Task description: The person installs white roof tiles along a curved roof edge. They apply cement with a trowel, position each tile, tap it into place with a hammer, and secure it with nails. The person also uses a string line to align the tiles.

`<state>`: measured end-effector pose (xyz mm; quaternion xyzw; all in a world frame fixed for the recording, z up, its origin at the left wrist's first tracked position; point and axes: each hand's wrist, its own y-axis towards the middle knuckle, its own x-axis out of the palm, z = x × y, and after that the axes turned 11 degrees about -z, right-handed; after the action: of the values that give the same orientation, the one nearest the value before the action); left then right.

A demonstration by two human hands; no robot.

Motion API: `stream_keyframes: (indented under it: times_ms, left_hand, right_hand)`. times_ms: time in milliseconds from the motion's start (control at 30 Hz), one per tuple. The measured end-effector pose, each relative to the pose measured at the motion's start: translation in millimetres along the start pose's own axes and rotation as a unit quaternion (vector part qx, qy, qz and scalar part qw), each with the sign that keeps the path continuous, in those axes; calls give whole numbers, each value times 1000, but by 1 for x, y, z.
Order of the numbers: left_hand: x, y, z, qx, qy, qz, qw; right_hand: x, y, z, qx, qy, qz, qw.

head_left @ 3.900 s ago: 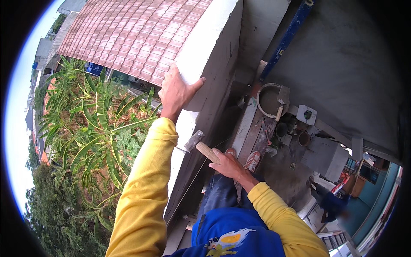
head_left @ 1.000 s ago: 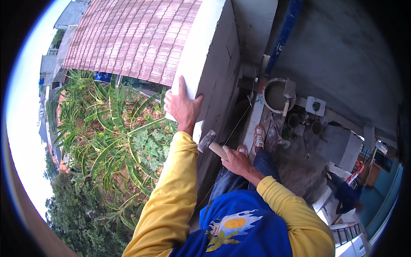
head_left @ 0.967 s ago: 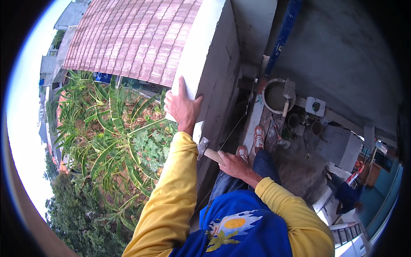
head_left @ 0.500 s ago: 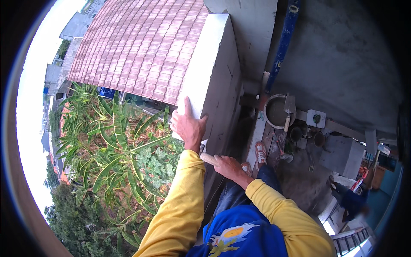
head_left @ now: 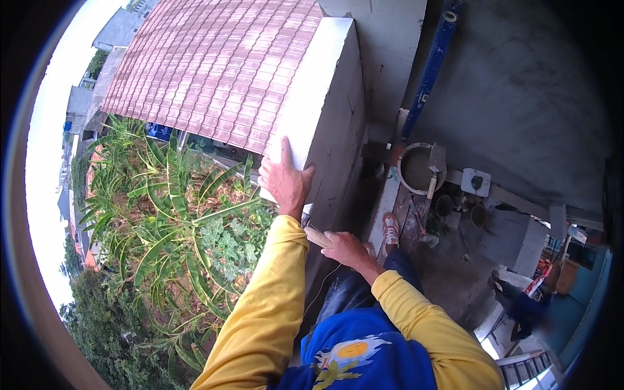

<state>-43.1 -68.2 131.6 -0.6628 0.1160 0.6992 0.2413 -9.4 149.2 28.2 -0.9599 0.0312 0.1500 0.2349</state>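
My left hand [head_left: 286,181] lies over the near end of a white-topped low wall [head_left: 318,84], index finger stretched out along the top and thumb spread to the right side. Its other fingers bend at the left edge. In my right hand [head_left: 349,250], just below and to the right, is a tool with a pale wooden handle [head_left: 318,238]. The handle points up and left toward my left wrist. A bit of its metal neck shows there, but its working end is hidden. The wall's grey side face drops away to the right of its top.
A round bucket of grey mix [head_left: 409,170] has a trowel [head_left: 434,170] across its rim. A long blue level [head_left: 432,71] leans beside the grey wall. My shoe [head_left: 390,229] is on a plank. Banana plants [head_left: 175,195] and a tiled roof [head_left: 214,71] lie left. Another person [head_left: 525,309] is lower right.
The view has shifted slightly. My left hand keeps its place on the wall end, and my right hand stays close beside it with the wooden-handled tool.
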Motion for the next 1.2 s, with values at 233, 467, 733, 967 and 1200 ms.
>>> stream_keyframes:
  times_ms: [233,467,733,967,1200]
  left_hand:
    - [-3,7,-19,39,-44,-29,998]
    - [13,-76,-84,33,-381,140,913]
    - [113,-208,-96,-308,-622,-462,551]
    - [188,-157,-148,-267,-902,-228,251]
    - [100,-162,-140,-263,-805,-192,495]
  right_hand:
    - [22,-81,8,119,232,-59,964]
    - [15,-141,26,110,466,-18,878]
    - [0,-171,29,37,626,-103,772]
    - [13,-198,43,32,672,-94,734]
    - [18,-234,124,86,759,29,644]
